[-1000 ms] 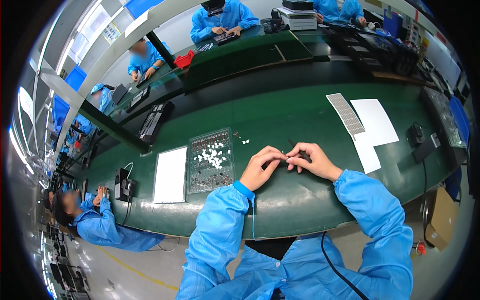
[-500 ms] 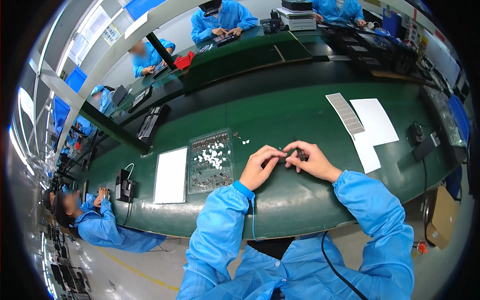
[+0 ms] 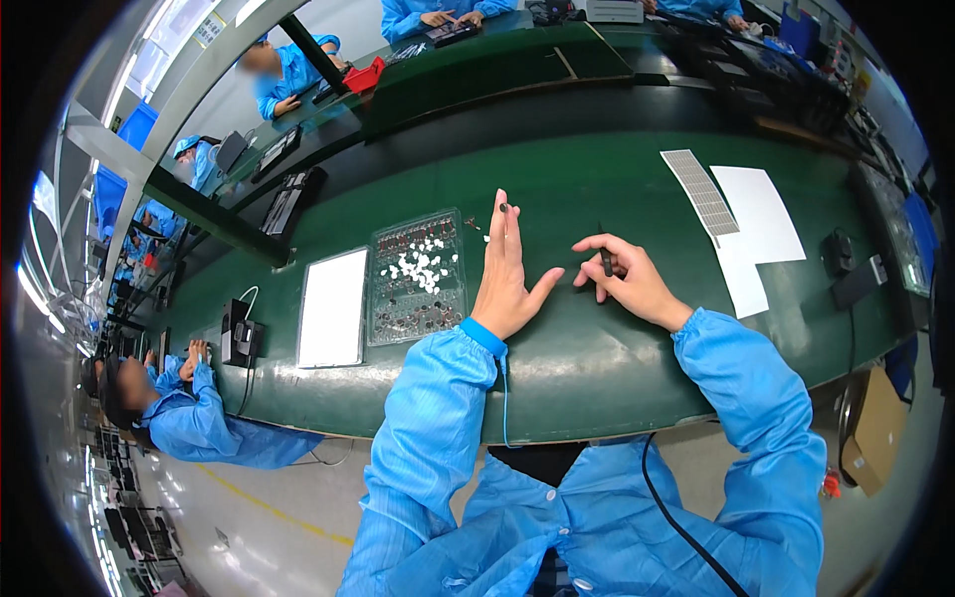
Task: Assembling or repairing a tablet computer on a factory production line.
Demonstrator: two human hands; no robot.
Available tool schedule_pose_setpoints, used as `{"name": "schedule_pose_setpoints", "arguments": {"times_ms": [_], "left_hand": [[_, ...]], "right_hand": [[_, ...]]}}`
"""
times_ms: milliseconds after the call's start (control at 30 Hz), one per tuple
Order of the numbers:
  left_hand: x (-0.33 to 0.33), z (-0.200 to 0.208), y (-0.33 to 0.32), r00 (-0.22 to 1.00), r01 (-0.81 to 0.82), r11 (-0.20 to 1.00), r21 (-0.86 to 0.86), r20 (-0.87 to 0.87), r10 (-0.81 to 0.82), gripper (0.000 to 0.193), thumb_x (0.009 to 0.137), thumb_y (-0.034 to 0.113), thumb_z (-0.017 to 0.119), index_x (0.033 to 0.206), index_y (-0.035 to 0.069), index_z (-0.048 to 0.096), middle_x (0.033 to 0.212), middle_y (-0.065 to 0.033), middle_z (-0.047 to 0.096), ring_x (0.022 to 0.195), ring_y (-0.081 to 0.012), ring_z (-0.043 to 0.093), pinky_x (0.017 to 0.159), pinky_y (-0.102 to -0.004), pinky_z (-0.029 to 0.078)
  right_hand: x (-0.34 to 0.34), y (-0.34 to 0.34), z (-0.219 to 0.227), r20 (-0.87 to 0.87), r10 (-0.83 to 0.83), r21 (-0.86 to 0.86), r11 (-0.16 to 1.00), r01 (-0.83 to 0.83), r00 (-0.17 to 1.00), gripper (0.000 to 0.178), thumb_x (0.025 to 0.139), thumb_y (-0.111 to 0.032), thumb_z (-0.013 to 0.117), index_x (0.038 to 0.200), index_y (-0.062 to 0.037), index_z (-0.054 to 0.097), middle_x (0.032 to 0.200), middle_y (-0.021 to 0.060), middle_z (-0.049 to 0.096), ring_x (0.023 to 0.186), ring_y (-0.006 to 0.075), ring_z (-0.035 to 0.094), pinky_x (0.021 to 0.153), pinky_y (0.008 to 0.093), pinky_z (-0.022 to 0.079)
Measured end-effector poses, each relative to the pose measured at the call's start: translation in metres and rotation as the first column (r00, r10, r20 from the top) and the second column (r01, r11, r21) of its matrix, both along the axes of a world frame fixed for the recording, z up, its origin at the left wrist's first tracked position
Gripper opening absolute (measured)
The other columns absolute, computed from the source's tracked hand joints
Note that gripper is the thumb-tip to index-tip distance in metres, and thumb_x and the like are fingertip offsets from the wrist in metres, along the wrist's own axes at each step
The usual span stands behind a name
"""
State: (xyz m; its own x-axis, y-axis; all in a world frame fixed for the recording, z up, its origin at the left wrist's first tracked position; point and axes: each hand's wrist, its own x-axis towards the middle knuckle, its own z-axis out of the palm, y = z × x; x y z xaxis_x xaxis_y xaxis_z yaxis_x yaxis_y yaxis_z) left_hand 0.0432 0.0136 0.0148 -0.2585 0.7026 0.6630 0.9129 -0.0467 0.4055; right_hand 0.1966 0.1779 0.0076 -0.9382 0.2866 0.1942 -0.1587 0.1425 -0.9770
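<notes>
My left hand (image 3: 507,271) is stretched out flat over the green bench (image 3: 597,358), fingers straight and together, with a tiny dark part at a fingertip (image 3: 504,208). My right hand (image 3: 629,281) rests on the bench to the right and grips a thin black tool (image 3: 605,261) between thumb and fingers. To the left of my left hand lies a clear parts tray (image 3: 418,277) with several small white and dark pieces in its cells. A few tiny loose parts (image 3: 475,223) lie just beyond the tray's right corner.
A white panel (image 3: 332,307) lies left of the tray, with a small black device (image 3: 237,331) and its cable beside it. White sheets (image 3: 758,224) and a gridded strip (image 3: 701,191) lie at the right, black devices (image 3: 854,267) past them. Other people in blue coats work at neighbouring benches.
My hands were together at the bench centre. They have come apart: the left hand has reached forward and opened flat, and the right hand stays back with the black tool.
</notes>
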Motion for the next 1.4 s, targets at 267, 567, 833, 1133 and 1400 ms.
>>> {"name": "schedule_pose_setpoints", "arguments": {"times_ms": [267,567,833,1133,1400], "left_hand": [[-0.003,-0.017,0.002,0.914,0.228,0.952,0.205,0.291,-0.282,0.054,0.084,-0.005,0.070,0.123,0.007,0.034,0.135,-0.0204,0.048,0.097,-0.0234,0.064,0.089,-0.0364,0.051],[-0.003,-0.013,0.000,0.656,0.078,0.944,0.322,0.696,-0.292,0.041,0.090,-0.009,0.065,0.105,0.011,0.033,0.089,-0.0008,0.040,0.071,-0.0027,0.036,0.057,-0.0164,0.031],[0.002,0.003,-0.005,0.980,-0.104,0.994,0.039,0.175,0.095,0.024,0.086,0.005,0.075,0.078,0.007,0.052,0.058,-0.0015,0.044,0.049,-0.0089,0.043,0.047,-0.0262,0.036],[0.000,0.004,-0.004,0.996,-0.071,0.991,-0.117,-0.069,0.063,0.019,0.081,0.003,0.072,0.080,0.008,0.053,0.068,-0.0055,0.060,0.059,-0.0251,0.062,0.054,-0.0351,0.048],[0.001,0.005,-0.009,0.998,-0.058,0.960,-0.275,0.000,0.061,0.018,0.080,0.004,0.074,0.090,0.010,0.059,0.083,-0.0054,0.065,0.071,-0.0253,0.064,0.064,-0.0356,0.051]], "right_hand": [[0.001,-0.001,0.001,0.018,0.006,-0.001,1.000,-0.006,1.000,0.026,0.099,-0.014,0.062,0.123,-0.0029,0.060,0.086,0.0078,0.071,0.060,0.0065,0.057,0.060,0.0209,0.047],[-0.001,-0.002,0.003,0.010,-0.014,0.044,0.999,0.014,1.000,0.023,0.099,-0.015,0.061,0.119,-0.0024,0.063,0.084,0.0069,0.072,0.060,0.0064,0.057,0.059,0.0220,0.048],[-0.001,0.000,-0.001,0.041,-0.020,0.053,0.998,0.018,0.999,0.021,0.099,-0.015,0.061,0.117,-0.0032,0.064,0.081,0.0059,0.071,0.060,0.0061,0.057,0.059,0.0213,0.047],[-0.001,0.001,-0.001,0.047,0.000,0.068,0.998,-0.003,0.999,0.020,0.101,-0.017,0.060,0.114,-0.0034,0.064,0.082,0.0050,0.071,0.061,0.0053,0.057,0.059,0.0204,0.046],[0.000,-0.002,-0.004,0.024,-0.018,0.064,0.998,0.016,1.000,0.018,0.099,-0.016,0.062,0.110,-0.0023,0.066,0.079,0.0056,0.071,0.059,0.0060,0.058,0.057,0.0209,0.045]]}}
